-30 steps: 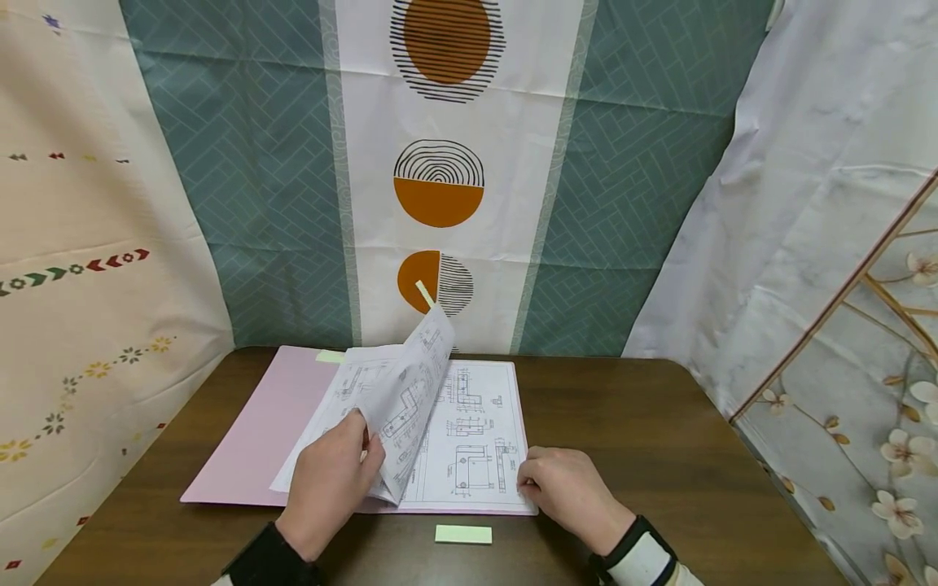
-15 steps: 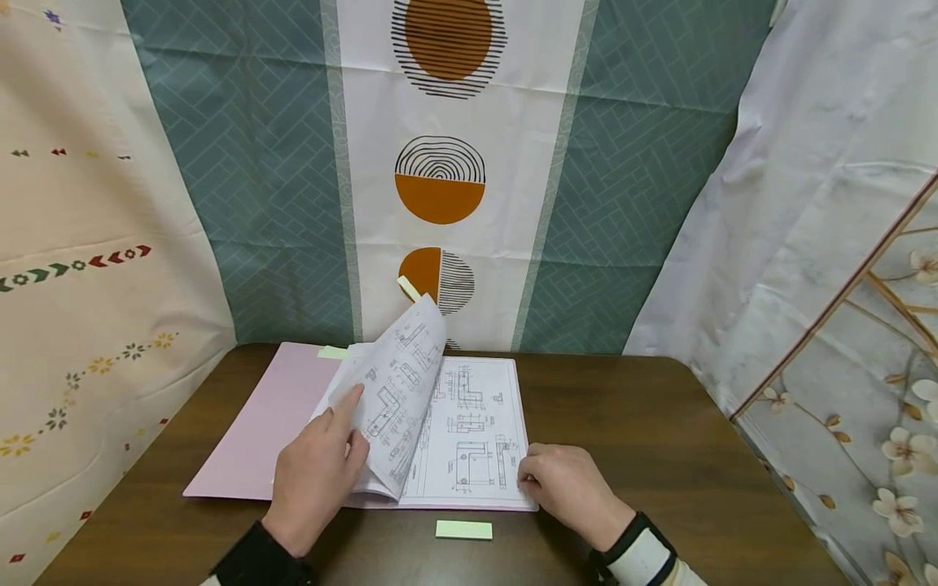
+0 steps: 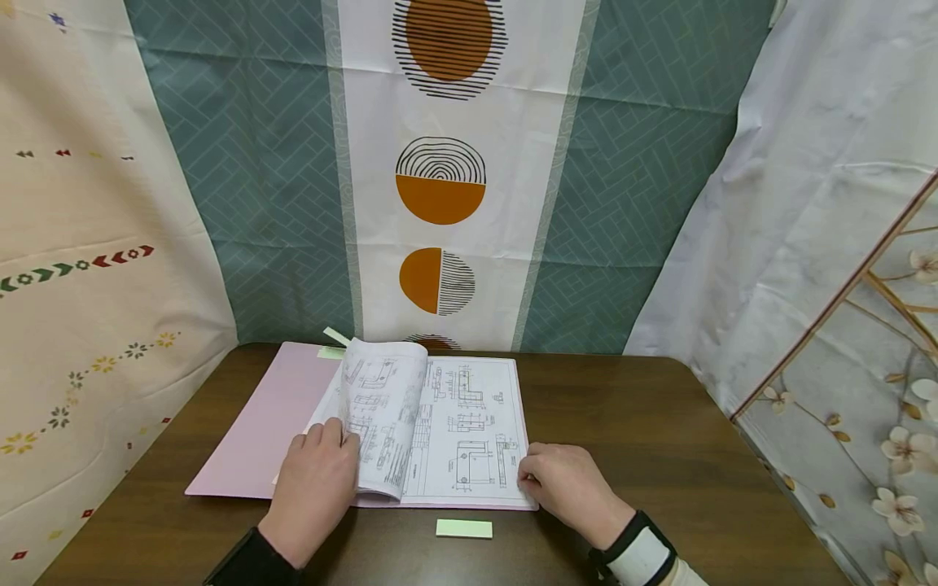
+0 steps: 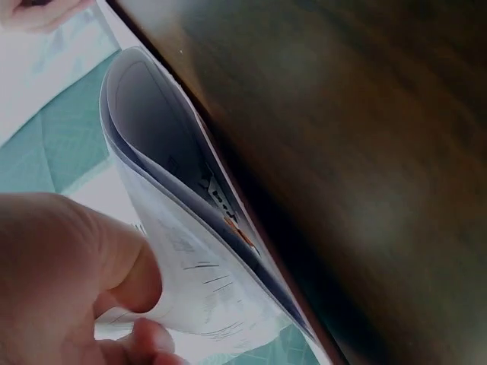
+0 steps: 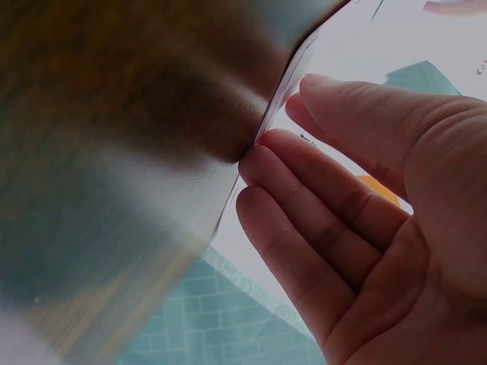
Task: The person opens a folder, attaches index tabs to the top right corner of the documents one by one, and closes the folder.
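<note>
A folder with a pink cover lies spread on the table, filled with sheets of technical line drawings. My left hand rests on the left-hand sheets, its fingertips at the edge of a turned page that bulges up near the spine. In the left wrist view, that bent page forms a rounded loop beside the thumb. My right hand touches the lower right corner of the right-hand drawing sheet. The right wrist view shows its relaxed fingers along the folder's edge.
A pale green sticky strip lies on the brown wooden table in front of the folder. Similar tabs stick out at the top: one on a raised page, another on the cover. Patterned cloths hang behind and beside the table.
The standing page has swung over to the left and come down, its tab with it. My left hand has gone from pinching the page to pressing on it. The right hand stays put.
</note>
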`<state>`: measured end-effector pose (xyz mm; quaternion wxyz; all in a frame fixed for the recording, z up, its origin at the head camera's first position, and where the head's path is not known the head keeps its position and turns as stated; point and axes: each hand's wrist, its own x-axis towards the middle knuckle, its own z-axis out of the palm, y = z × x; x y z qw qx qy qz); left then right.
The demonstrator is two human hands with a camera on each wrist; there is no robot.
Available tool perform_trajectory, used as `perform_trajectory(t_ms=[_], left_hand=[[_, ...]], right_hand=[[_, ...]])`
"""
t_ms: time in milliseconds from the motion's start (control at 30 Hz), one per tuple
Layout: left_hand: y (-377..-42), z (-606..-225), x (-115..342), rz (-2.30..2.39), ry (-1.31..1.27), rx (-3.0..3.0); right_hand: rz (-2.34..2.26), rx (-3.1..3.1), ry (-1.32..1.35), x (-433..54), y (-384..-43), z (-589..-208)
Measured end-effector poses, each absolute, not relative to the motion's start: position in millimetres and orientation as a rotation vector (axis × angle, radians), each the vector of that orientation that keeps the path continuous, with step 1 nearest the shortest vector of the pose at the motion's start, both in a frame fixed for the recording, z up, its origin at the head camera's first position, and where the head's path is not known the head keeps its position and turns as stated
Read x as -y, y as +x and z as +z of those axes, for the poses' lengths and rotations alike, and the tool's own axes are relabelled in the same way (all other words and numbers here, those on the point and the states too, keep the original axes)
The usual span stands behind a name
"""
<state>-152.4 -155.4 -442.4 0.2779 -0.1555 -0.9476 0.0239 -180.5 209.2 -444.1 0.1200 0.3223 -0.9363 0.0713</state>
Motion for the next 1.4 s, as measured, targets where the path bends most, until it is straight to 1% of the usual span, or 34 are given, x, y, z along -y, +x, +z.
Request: perform_trajectory(t_ms=[167, 367, 667, 900, 967, 1200, 1400], left_hand=[[-153, -445, 155, 0.098, -0.428, 2.599], [-156, -443, 146, 0.141, -0.531, 2.668], [-176, -441, 119, 0.076, -0.538, 2.603], [-182, -441, 98, 0.076, -0.818, 2.650], [-182, -441, 94, 0.121, -0.855, 2.692], [-183, -444, 91, 0.184, -0.788, 2.771], [-182, -446, 92, 0.171, -0.785, 2.775]], right_hand=[[0.204, 2.735, 0.947, -209, -181, -444], [0.195, 2.736, 0.947, -209, -181, -445], [0.198, 2.732, 0.936, -209, -182, -447], [0.203, 2.743, 0.932, -209, -181, -446], [0.202, 2.741, 0.931, -208, -181, -446], [0.197, 2.732, 0.931, -208, -181, -445], [0.210, 2.732, 0.925, -208, -181, -445]])
